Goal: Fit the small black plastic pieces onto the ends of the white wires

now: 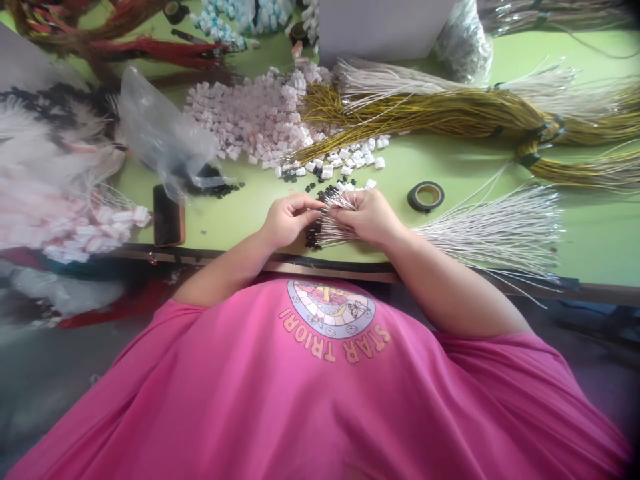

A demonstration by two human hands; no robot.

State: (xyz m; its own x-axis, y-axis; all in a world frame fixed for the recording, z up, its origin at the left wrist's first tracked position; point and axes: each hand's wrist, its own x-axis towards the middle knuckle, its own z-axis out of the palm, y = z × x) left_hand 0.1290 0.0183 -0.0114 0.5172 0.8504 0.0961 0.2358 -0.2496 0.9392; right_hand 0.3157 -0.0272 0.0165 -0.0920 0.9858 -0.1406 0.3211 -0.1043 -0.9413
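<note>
A crumpled clear plastic bag [160, 130] lies on the green desk [450, 167], with small black pieces [215, 187] spilled at its mouth. The white wires [490, 230] are thin and black-tipped at one end, and they fan out rightward along the desk's near edge. The right grip [369, 215] is closed around the bunch near its tips. The left grip [287, 217] pinches narrowly at those tips. Both forearms angle inward.
</note>
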